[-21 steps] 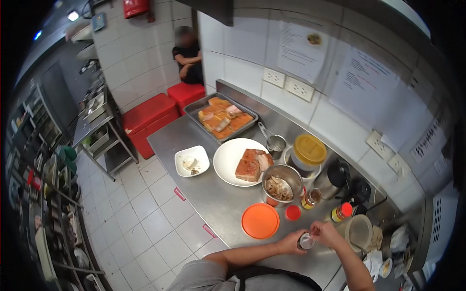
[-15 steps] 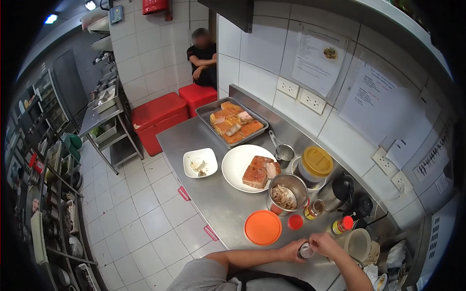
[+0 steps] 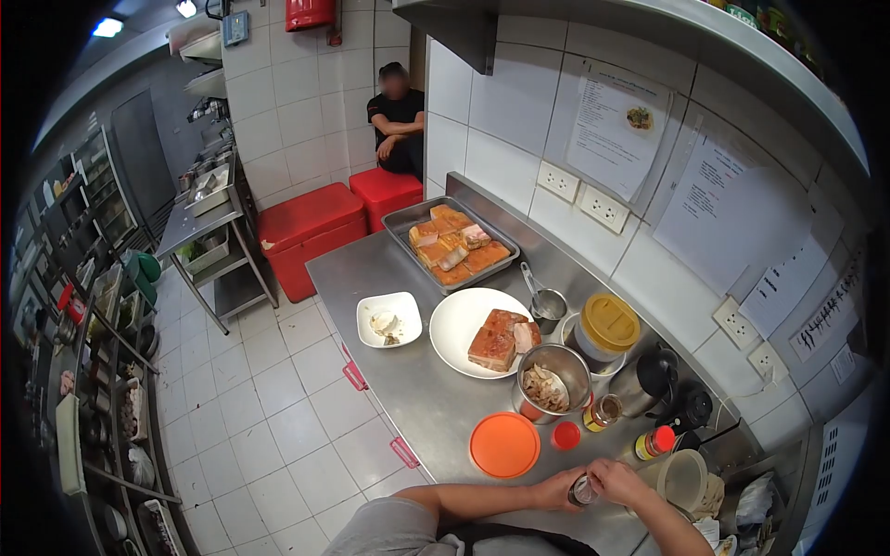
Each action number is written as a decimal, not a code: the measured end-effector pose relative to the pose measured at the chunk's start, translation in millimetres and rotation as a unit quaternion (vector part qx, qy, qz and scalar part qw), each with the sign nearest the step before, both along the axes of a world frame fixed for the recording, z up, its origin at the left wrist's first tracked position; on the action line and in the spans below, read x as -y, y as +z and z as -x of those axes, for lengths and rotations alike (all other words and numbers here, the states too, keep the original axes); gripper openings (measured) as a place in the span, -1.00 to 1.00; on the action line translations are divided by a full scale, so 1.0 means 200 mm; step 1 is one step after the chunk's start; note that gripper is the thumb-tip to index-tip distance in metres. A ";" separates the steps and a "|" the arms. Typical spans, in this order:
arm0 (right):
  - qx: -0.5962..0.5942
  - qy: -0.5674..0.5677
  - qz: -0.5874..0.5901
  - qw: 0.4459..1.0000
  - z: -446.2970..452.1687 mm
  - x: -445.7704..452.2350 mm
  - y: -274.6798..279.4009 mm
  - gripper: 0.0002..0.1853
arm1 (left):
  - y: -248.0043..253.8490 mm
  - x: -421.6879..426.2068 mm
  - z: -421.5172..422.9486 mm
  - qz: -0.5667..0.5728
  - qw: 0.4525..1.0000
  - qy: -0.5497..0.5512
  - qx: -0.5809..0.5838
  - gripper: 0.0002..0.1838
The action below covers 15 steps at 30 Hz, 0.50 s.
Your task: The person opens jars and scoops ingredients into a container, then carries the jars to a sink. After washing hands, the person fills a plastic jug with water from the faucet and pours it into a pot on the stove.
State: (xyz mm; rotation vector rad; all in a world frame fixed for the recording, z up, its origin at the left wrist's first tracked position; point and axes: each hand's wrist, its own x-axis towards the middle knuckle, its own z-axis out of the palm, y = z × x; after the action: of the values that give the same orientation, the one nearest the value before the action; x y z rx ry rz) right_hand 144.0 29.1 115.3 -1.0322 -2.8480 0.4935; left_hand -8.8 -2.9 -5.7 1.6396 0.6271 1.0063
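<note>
One bare left hand [image 3: 558, 491] gripped a small round dark jar [image 3: 582, 492]; the right hand [image 3: 619, 482] pinched near its rim. A round red plastic lid [image 3: 565, 435] lay detached.

two red boxes [image 3: 311, 236] and one orange lid [image 3: 504, 446].

Wht tiled wall [image 3: 501, 79] & flr [image 3: 278, 399], s/s counter [image 3: 383, 392].

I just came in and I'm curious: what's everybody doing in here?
Someone at the metal counter holds a small jar in their left hand. Their right hand is at its top, but I can't tell exactly what the fingers are doing. Chunks of meat lie in a tray and on a white plate. Another person sits with arms crossed.
</note>
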 end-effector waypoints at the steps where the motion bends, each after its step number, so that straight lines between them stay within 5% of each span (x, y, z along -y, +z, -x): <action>1: -0.018 -0.031 0.027 0.999 0.00 0.01 0.00 -0.87 | 0.00 0.00 0.00 -0.003 1.000 0.003 0.002 -0.25; 6: -0.150 -0.174 0.081 0.970 0.00 0.08 0.00 -0.85 | 0.01 0.04 -0.04 -0.028 0.995 0.089 -0.028 -0.20; 15: -0.213 -0.211 -0.085 0.950 -0.02 0.23 -0.13 -0.82 | 0.05 0.05 -0.02 -0.005 0.996 0.084 -0.019 -0.18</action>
State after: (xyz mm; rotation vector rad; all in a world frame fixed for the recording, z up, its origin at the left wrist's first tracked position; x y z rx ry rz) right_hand 147.5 -16.7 89.0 -1.2706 -2.1727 0.3675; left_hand -5.1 -13.2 3.3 1.6378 0.7971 1.1019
